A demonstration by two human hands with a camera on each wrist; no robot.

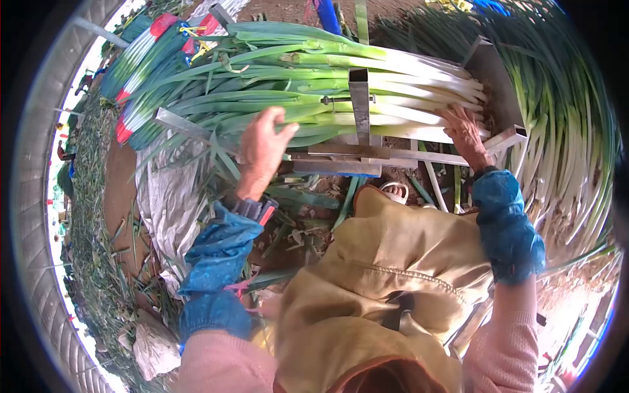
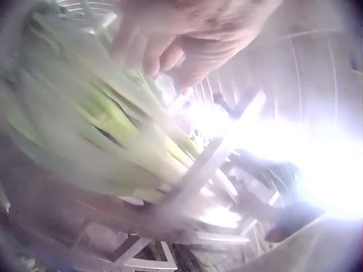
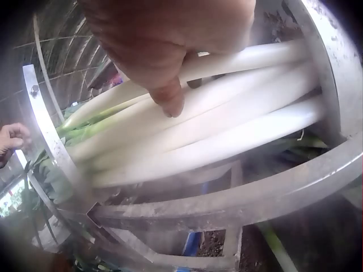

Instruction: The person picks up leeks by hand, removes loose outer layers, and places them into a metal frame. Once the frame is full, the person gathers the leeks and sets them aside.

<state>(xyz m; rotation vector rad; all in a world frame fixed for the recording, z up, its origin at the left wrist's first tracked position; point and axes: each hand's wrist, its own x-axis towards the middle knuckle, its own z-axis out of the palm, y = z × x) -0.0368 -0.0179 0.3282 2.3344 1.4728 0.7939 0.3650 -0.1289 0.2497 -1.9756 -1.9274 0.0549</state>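
Long leeks (image 1: pixel 314 78) lie side by side in a metal frame (image 1: pixel 360 108), green leaves to the left and white root ends near the end plate (image 1: pixel 499 82). Over the leaves at the near side is my left hand (image 1: pixel 263 152), fingers loosely bent, thumb apart, holding nothing visible. The left wrist view shows that hand (image 2: pixel 198 28) above blurred leaves (image 2: pixel 108 119). My right hand (image 1: pixel 466 136) rests on the white stalks near their root ends. In the right wrist view, the thumb of this hand (image 3: pixel 170 42) touches the white stalks (image 3: pixel 244 119); its other fingertips are mostly hidden.
More leeks (image 1: pixel 557 124) are piled at the right. Bundles with red and white wrapping (image 1: pixel 141 62) lie at the upper left, beside a pale sheet (image 1: pixel 167 203). Loose leaves litter the ground, and a sandaled foot (image 1: pixel 394 190) shows below the frame.
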